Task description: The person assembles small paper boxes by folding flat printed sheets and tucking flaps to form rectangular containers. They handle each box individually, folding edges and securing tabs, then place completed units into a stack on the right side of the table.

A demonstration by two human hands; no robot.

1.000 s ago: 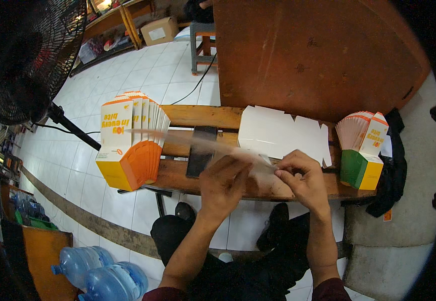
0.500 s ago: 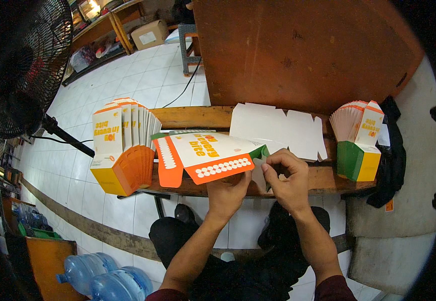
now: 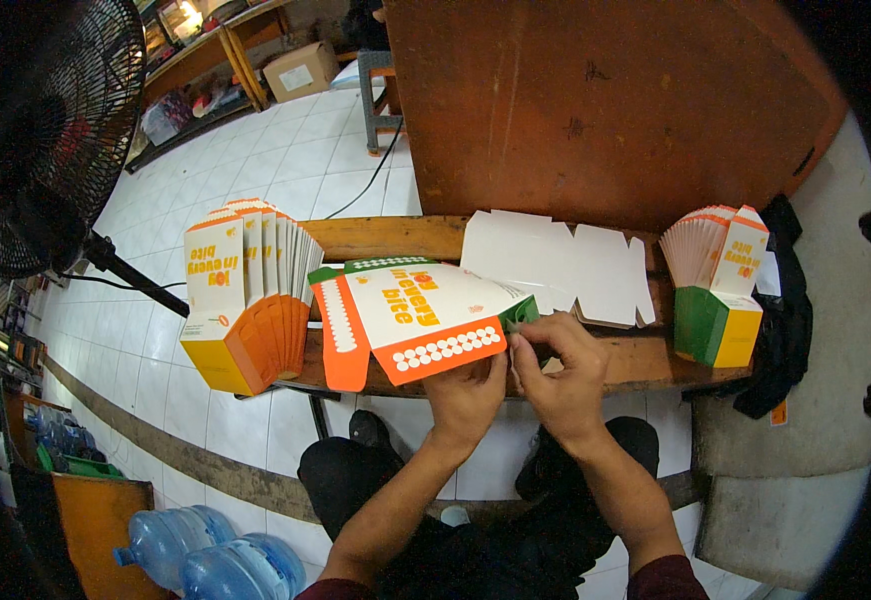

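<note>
a blur a second ago, the printed carton (image 3: 425,302) now shows sharply; since the last picture, the right hand (image 3: 563,378) has drawn nearer the left hand (image 3: 467,405), beside the green end flap (image 3: 521,311).

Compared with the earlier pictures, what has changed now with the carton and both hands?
The carton, first a blur, now shows its printed face, held by the left hand. The right hand has moved slightly left, pinching the carton's green end. The left stack, right stack and white sheets stayed put.
</note>
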